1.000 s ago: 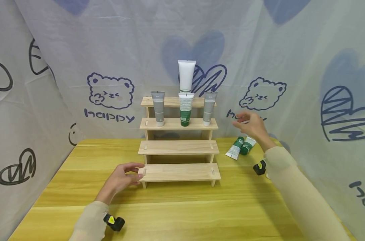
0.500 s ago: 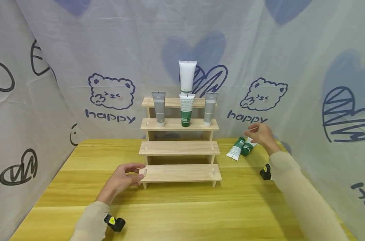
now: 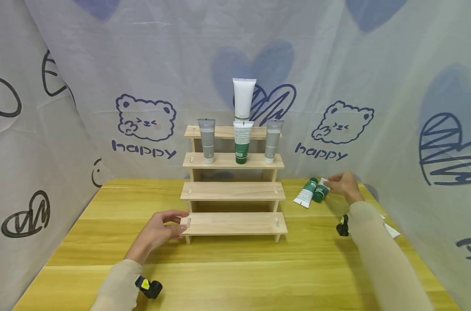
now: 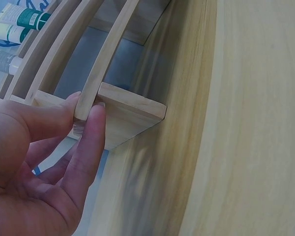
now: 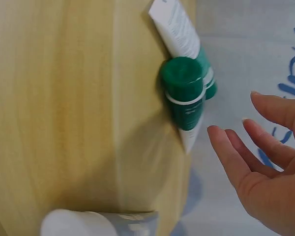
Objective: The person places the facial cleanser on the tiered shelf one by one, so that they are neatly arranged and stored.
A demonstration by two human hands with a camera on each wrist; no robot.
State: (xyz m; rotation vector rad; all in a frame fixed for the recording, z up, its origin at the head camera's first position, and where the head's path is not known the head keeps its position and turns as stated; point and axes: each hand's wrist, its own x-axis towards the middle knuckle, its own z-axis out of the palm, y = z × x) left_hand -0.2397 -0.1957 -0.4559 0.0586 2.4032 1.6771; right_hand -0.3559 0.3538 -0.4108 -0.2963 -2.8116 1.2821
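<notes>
Two green tubes [image 3: 313, 191] lie side by side on the yellow table [image 3: 235, 276], just right of the wooden step shelf [image 3: 233, 191]. The right hand [image 3: 345, 185] is by them with straight, spread fingers and holds nothing, while the left hand [image 3: 157, 231] pinches the left end of the lowest step. Four tubes already stand on the two top steps; the two lower steps are bare, so the green tubes look left to do.

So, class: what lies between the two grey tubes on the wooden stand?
In the head view, a green tube stands between the grey tubes on the wooden stand, same shelf.
</notes>
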